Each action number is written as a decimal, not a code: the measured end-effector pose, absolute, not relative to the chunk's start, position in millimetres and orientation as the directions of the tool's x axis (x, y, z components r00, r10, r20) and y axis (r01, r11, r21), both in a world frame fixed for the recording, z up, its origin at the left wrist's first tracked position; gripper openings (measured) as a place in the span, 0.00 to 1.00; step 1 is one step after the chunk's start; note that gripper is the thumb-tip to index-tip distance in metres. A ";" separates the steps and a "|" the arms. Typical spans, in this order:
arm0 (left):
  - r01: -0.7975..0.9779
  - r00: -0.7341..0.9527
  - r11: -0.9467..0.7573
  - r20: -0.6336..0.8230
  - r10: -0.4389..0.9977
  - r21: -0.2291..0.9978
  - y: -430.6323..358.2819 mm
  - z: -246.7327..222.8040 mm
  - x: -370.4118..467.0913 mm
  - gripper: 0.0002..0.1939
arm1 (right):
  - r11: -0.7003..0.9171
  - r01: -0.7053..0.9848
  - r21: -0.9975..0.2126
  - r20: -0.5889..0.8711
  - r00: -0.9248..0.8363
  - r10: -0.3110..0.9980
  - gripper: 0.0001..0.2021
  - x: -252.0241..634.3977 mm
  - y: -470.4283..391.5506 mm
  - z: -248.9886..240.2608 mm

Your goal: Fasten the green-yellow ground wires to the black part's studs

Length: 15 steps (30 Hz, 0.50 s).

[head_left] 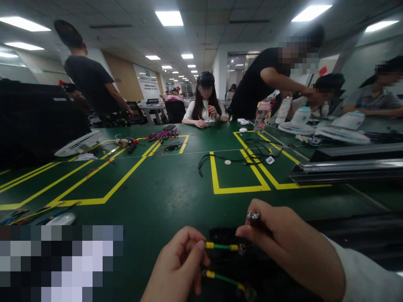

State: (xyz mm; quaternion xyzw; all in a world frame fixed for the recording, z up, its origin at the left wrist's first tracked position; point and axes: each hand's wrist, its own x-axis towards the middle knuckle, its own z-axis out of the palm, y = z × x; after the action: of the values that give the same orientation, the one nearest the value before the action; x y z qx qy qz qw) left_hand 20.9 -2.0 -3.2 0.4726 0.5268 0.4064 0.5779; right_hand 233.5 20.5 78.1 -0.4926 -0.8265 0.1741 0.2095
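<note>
Between the thumb and fingers of my left hand [182, 260] is the end of a short green wire [221, 246] with yellow sleeves at both ends. The wire's other end meets a small metal fitting on a black part [220, 234] on the table. Just below it, a second green wire [225, 278] runs with a bare ring end near my left fingers. My right hand [289, 247] is closed around a tool with a shiny two-lobed metal tip [253, 215]; its kind cannot be made out. The tip points away from me, above the black part.
Yellow tape marks the green table [170, 184]. Black cable [220, 156], bundled wires [163, 133], white fans [302, 119] and a bottle [262, 115] lie or stand farther off. Metal rails [352, 165] are at the right. A person [206, 102] sits opposite; others are nearby.
</note>
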 end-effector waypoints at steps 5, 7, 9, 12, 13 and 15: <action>0.028 0.124 0.205 -0.207 0.971 0.978 -1.8 -5.3 19.9 0.12 | 0.452 0.750 -0.483 0.197 -0.410 0.891 0.14 226.5 21.1 76.6; 0.025 0.126 0.208 -0.209 0.970 0.978 -1.7 -5.6 19.6 0.11 | 0.448 0.753 -0.482 0.201 -0.403 0.893 0.14 224.9 21.2 76.7; 0.028 0.129 0.206 -0.208 0.970 0.978 -1.8 -5.5 19.4 0.11 | 0.446 0.753 -0.483 0.199 -0.402 0.894 0.14 223.9 21.2 77.6; 0.025 0.131 0.194 -0.195 0.972 0.981 -2.0 -5.2 19.3 0.11 | 0.450 0.752 -0.481 0.201 -0.405 0.892 0.14 222.9 20.9 79.7; 0.024 0.130 0.196 -0.197 0.972 0.980 -2.1 -5.0 19.4 0.11 | 0.450 0.753 -0.480 0.200 -0.405 0.892 0.13 222.6 20.9 80.2; 0.024 0.130 0.207 -0.208 0.969 0.978 -2.1 -4.3 19.6 0.11 | 0.448 0.757 -0.476 0.197 -0.404 0.893 0.13 221.6 20.9 80.2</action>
State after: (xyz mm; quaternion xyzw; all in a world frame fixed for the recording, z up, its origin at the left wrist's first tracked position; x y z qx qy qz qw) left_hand 19.6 -2.1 -4.3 0.4795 0.5178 0.4084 0.5790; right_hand 221.6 20.9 80.2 -0.5012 -0.8230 0.1575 0.2159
